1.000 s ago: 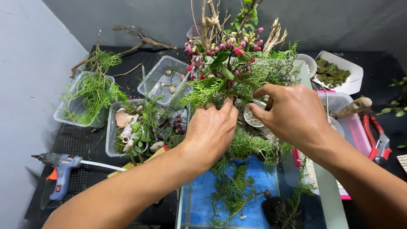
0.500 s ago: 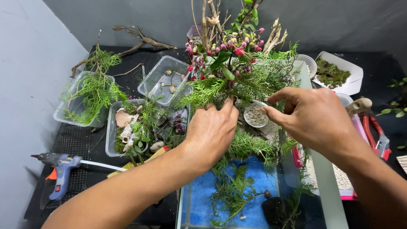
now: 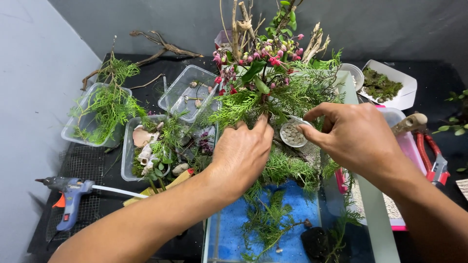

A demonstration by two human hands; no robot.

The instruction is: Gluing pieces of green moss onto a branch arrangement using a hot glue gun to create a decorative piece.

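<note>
fingers of the left hand (image 3: pixel 241 153) pressed the green sprigs (image 3: pixel 253 104) at 12 o'clock, steadying them — right hand (image 3: pixel 353 139) half-open, empty, thumb beside the pebble dish (image 3: pixel 294 133).

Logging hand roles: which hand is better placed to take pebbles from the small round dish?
Probably the right hand: its thumb tip sits at the rim of the small round pebble dish, while the left hand is pressed into the green fern-like foliage.
</note>
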